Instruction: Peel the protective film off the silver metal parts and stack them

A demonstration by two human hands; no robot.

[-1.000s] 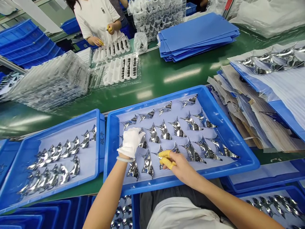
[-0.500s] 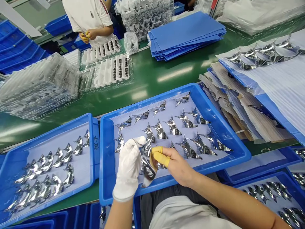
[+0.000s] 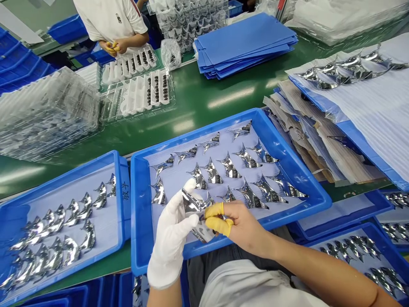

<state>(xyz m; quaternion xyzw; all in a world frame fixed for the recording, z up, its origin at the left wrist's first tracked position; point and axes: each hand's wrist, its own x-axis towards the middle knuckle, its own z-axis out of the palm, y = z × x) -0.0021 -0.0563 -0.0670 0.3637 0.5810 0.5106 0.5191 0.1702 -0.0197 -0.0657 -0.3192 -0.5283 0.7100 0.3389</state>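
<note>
My left hand (image 3: pixel 171 238), in a white glove, grips shiny chrome triangular parts (image 3: pixel 191 203) raised above the near edge of the middle blue tray (image 3: pixel 297 172). My right hand (image 3: pixel 238 224), bare with yellow finger cots on thumb and forefinger, pinches the lower part of that same bunch of chrome parts. Several more chrome parts (image 3: pixel 230 168) lie in rows on the tray's pale liner.
A second blue tray (image 3: pixel 119 215) of chrome parts lies at the left. More trays sit below and at the right (image 3: pixel 351 238). Stacked paper and blue sheets (image 3: pixel 319 132) lie at the right. Across the green belt a person (image 3: pixel 111 21) works at clear blister trays (image 3: pixel 137 91).
Both hands lifted chrome parts off the tray's near rows and drew them toward me. The near-left corner of the tray now shows bare liner. The view shifted slightly right.
</note>
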